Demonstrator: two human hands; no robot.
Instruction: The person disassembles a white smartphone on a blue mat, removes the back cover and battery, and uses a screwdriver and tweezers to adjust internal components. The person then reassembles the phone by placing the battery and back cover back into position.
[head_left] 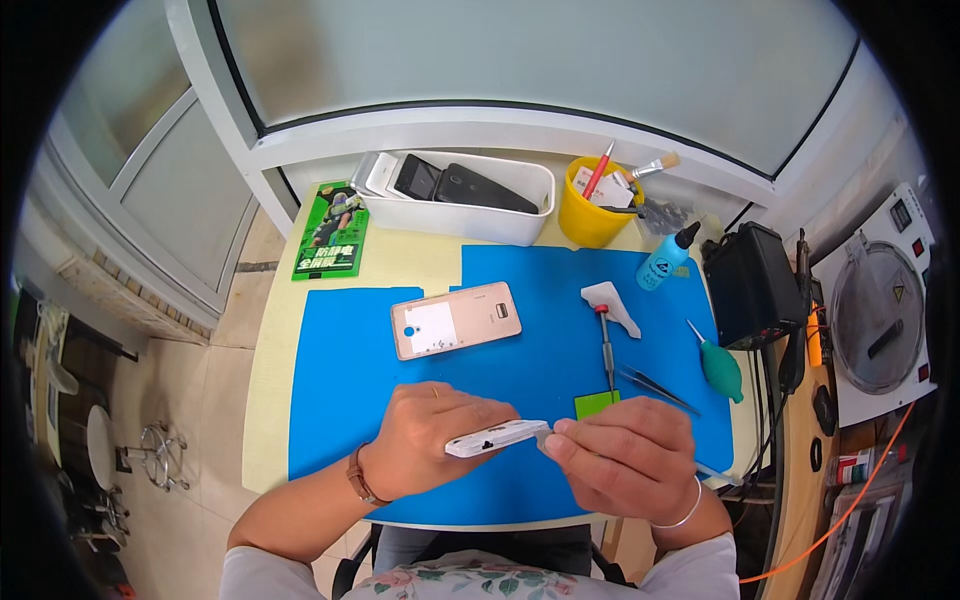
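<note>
My left hand (428, 438) is closed round a white phone (490, 439), tilted so that mostly its edge shows. At the phone's right end, my right hand (635, 455) pinches a small thin grey piece (544, 436) between thumb and fingers. The piece touches or nearly touches the phone; which, I cannot tell. Behind my hands a rose-gold phone back cover (480, 318) with a white patch lies on the blue mat (350, 370). Beyond my right hand are a green square pad (597, 403), a screwdriver (607, 350) and dark tweezers (660, 390).
A white bin (460, 220) of phones, a yellow cup (590, 222) of tools and a green package (331, 235) line the back. To the right are a blue bottle (663, 262), a white tissue (612, 305), a green air blower (721, 371) and a black box-shaped device (752, 287).
</note>
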